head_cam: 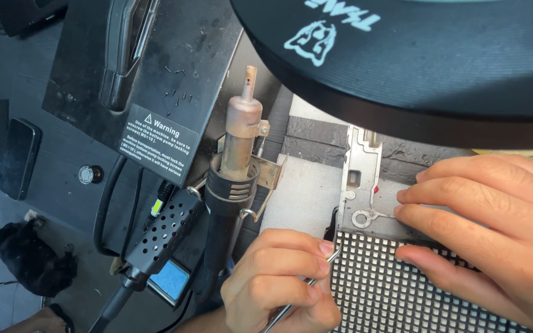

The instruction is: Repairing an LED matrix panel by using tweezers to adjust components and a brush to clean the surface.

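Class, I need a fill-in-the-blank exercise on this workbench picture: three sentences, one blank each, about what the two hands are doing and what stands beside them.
1. The left hand pinches a thin metal ____ with its tip at the edge of the grid panel.
2. The right hand rests its ____ on the grey metal frame.
3. The hot air gun stands in its holder with its nozzle pointing ____.

Missing words: tweezers; fingertips; up
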